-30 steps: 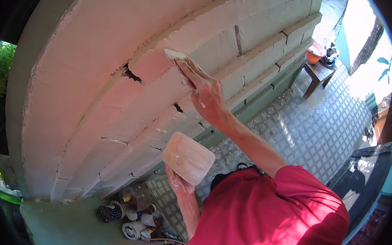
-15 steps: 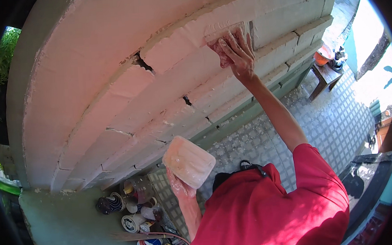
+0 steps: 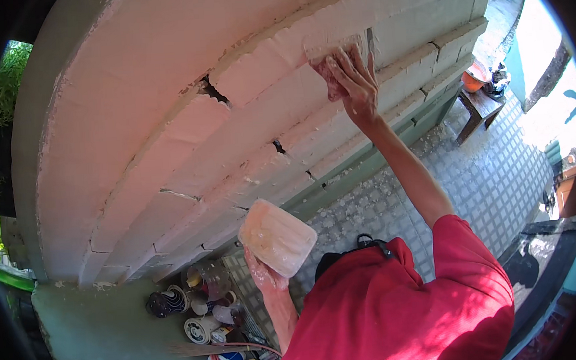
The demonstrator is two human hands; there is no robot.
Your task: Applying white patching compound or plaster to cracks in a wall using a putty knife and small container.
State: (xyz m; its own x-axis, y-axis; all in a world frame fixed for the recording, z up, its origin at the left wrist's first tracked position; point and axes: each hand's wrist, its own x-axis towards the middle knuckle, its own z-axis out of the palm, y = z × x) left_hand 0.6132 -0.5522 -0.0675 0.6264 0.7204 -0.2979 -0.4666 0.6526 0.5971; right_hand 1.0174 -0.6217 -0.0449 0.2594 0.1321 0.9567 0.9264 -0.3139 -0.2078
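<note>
My right hand (image 3: 356, 83) presses a flat reddish spreader (image 3: 328, 78), smeared with white paste, against the ribbed wall (image 3: 257, 103). Its fingers lie stretched over the piece, and its exact kind is partly hidden under them. Along the upper edge of the spreader runs a pale strip of paste (image 3: 332, 43). Lower down, my left hand (image 3: 265, 274) holds up a pale rectangular plastic tub (image 3: 278, 237) with whitish smears on it. The fingers of that hand are mostly behind the tub. Dark cracks and gaps (image 3: 214, 91) break the wall's raised courses.
Buckets and containers (image 3: 201, 329) stand at the lower left, with a broom (image 3: 206, 349) beside them. Tiled floor (image 3: 490, 148) spattered with white runs along the wall. At the right, a small wooden bench (image 3: 478, 112) carries an orange bowl (image 3: 474, 78). Green plants (image 3: 6, 98) edge the far left.
My view has shifted slightly, so the wall appears a little to the right. My right hand stays on the spreader at nearly the same spot. The left hand and tub have barely moved.
</note>
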